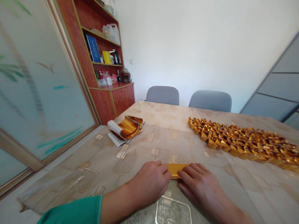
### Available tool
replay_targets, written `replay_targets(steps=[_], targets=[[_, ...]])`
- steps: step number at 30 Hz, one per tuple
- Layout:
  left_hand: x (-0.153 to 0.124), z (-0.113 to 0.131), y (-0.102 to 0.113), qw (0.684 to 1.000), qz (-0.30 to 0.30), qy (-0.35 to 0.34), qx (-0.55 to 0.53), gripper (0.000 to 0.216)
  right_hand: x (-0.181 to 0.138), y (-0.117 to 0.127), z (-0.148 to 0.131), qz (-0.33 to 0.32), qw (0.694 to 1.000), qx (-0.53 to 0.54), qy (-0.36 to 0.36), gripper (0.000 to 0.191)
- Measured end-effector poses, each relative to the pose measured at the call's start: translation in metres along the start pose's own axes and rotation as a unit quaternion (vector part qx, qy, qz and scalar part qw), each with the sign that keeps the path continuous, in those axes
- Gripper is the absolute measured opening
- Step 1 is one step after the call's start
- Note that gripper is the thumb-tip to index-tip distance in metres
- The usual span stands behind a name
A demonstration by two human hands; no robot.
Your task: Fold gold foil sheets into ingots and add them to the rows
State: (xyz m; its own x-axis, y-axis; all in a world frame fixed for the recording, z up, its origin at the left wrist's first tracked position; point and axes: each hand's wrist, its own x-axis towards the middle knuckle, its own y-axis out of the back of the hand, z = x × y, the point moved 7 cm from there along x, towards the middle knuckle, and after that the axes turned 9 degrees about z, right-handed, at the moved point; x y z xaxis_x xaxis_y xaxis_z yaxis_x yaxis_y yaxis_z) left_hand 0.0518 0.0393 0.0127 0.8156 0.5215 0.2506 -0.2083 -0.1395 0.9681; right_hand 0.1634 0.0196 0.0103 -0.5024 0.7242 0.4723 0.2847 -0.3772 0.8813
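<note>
Between my hands a folded strip of gold foil paper (175,170) lies flat on the table. My left hand (151,179) is closed around its left end, the fingers curled and the thumb side hidden. My right hand (198,182) presses on the right end with its fingers bent together over the paper. At the far left of the table rests a loose stack of gold foil sheets (130,127), curled up and showing white backs. Many folded gold paper ingots (238,140) stand in close rows on the right.
A patterned tablecloth (140,152) covers the table. Two grey chairs (163,95) stand at its far side. Back left is a reddish wooden cabinet (102,104) with bottles and a kettle on its shelves. A frosted sliding door (46,93) borders the left.
</note>
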Motion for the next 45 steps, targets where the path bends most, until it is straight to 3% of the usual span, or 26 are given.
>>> replay_targets(steps=[5,10,16,27,34,38,42,45], targets=[[0.000,-0.004,0.003,0.999,0.023,0.025,-0.016,0.013,-0.002,-0.005,-0.001,0.032,0.999,-0.017,0.018,0.014],[-0.002,-0.002,-0.002,0.999,0.048,-0.009,-0.011,0.014,-0.001,-0.008,0.002,0.015,1.000,0.011,0.011,0.015],[-0.009,-0.001,-0.008,0.999,0.049,-0.008,0.010,0.009,-0.005,0.009,0.013,-0.005,0.998,0.052,0.045,0.021],[-0.008,0.001,-0.009,0.999,0.034,-0.001,0.011,0.009,-0.029,0.016,0.054,-0.081,0.997,0.011,-0.016,0.020],[-0.009,-0.003,-0.010,0.999,0.054,0.008,0.006,0.012,-0.039,0.039,0.083,-0.044,0.993,0.046,-0.097,0.023],[-0.010,0.001,-0.011,0.997,0.076,0.006,-0.007,0.010,-0.024,0.046,0.059,0.032,0.976,0.157,-0.147,0.017],[-0.011,0.011,-0.010,0.995,0.085,0.000,-0.042,0.008,-0.009,0.017,0.009,-0.014,0.961,0.231,-0.151,0.004],[-0.012,0.012,-0.008,0.993,0.077,0.008,-0.094,0.008,-0.009,0.001,-0.004,-0.028,0.962,0.214,-0.168,0.009]])
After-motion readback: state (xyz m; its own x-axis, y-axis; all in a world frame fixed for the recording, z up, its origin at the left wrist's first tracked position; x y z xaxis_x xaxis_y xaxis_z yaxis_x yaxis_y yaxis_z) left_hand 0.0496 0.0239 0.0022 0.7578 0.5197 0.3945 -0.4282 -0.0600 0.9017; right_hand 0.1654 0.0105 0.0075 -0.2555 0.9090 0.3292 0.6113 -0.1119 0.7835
